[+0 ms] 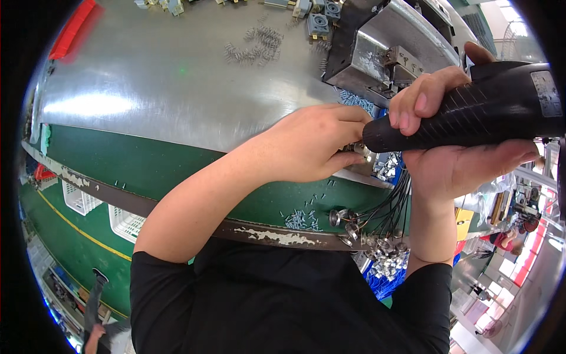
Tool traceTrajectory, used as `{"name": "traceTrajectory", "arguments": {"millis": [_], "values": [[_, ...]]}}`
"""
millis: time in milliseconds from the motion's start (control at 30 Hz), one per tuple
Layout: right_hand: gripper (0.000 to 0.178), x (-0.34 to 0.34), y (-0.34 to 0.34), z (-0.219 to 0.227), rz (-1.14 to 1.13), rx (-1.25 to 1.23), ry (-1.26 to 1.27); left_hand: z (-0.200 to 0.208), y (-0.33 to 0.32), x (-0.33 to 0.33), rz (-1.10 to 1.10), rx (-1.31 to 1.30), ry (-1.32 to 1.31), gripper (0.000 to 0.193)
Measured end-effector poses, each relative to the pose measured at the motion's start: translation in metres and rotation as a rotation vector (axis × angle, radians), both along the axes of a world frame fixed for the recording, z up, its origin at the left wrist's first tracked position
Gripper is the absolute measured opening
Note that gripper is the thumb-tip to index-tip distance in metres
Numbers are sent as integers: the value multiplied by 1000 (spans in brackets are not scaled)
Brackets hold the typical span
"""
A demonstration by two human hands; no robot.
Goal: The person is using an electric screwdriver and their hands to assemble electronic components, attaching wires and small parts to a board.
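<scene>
My right hand [439,127] is wrapped around a black electric screwdriver [471,112], which lies nearly level with its narrow end pointing left. That end meets the fingertips of my left hand [324,141]. The left thumb and fingers are closed in a pinch around something small and metallic, mostly hidden by the fingers and the tool. Just behind the fingertips is a pile of small bluish screws [355,101]. Small silvery metal parts [386,167] lie in a container below the screwdriver.
Springs [256,47] and grey square switch-like units [318,25] lie on the metal tabletop [147,76]. A metal fixture [383,53] stands behind my hands. Loose screws [300,220] sit on the green mat; wired round metal parts [386,253] hang near the front edge. White crates [125,223] stand on the floor.
</scene>
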State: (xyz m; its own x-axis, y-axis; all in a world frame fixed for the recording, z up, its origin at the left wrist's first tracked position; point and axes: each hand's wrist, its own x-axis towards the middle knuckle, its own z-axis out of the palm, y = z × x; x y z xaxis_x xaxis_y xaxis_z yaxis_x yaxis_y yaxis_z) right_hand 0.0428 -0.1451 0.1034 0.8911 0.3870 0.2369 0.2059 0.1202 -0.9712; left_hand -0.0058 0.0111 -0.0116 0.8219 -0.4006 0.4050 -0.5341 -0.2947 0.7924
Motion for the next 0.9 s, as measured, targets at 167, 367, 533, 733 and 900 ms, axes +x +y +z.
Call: {"name": "traceTrajectory", "arguments": {"millis": [167, 367, 533, 733, 900], "values": [[122, 5, -2, -9, 110, 79, -81, -1, 1, 0, 0, -10, -8, 24], [114, 19, -15, -23, 329, 158, -282, -3, -2, 1, -5, -68, -25, 26], [114, 22, -16, -19, 475, 104, -341, -2, -2, -1, -1, -66, 2, 27], [118, -7, -11, -15, 220, 108, -167, 2, -2, 0, -5, -50, 41, 27], [125, -4, -3, -14, 286, 197, -180, 4, 3, -1, -26, -40, 55, 25]]}}
